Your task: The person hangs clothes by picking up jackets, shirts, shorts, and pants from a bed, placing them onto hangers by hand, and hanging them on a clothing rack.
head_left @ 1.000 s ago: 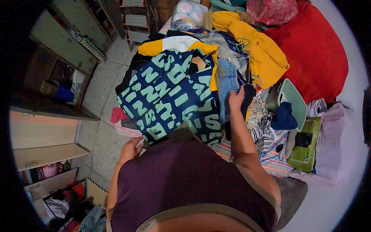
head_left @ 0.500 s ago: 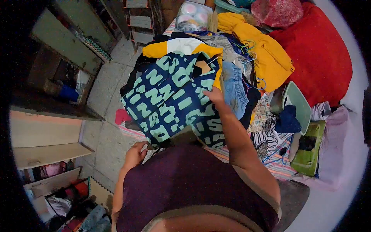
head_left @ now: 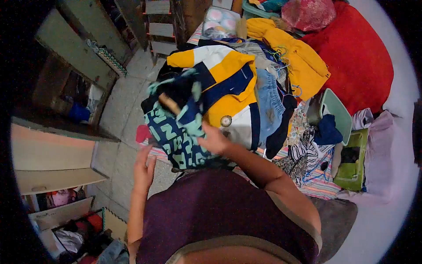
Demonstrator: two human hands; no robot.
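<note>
Right hand: closed on the near right edge of the lettered shirt (head_left: 165, 130), as far as the blur lets me judge; the hand (head_left: 214, 140) sits just in front of the wearer's body.
Left hand: fingers parted, no cloth between them; the hand (head_left: 143, 169) hangs just left of the shirt's near corner.
Lettered shirt: on the near left of the heap, partly doubled over itself, its collar end raised and smeared by motion.
Turning the cloth: I'd draw the edge over evenly, with the free palm pinning the left side so nothing creeps.
Creases: smoothing from the middle outward should suit it; the soft heap beneath gives little firm backing.
Print: chunky pale-green capitals on navy, the fabric seeming thin and limp.
Colour-block top (head_left: 231, 94): yellow, white and navy panels, spread flat right of the shirt, a round badge showing.
Denim (head_left: 268, 103): faded blue, gathered in ripples, further right.
Yellow garment (head_left: 307, 61): thick-looking, rumpled, far right, beside thin looping hangers (head_left: 281, 57).
Striped sheet (head_left: 323, 189): pink and white bands, near right.
</note>
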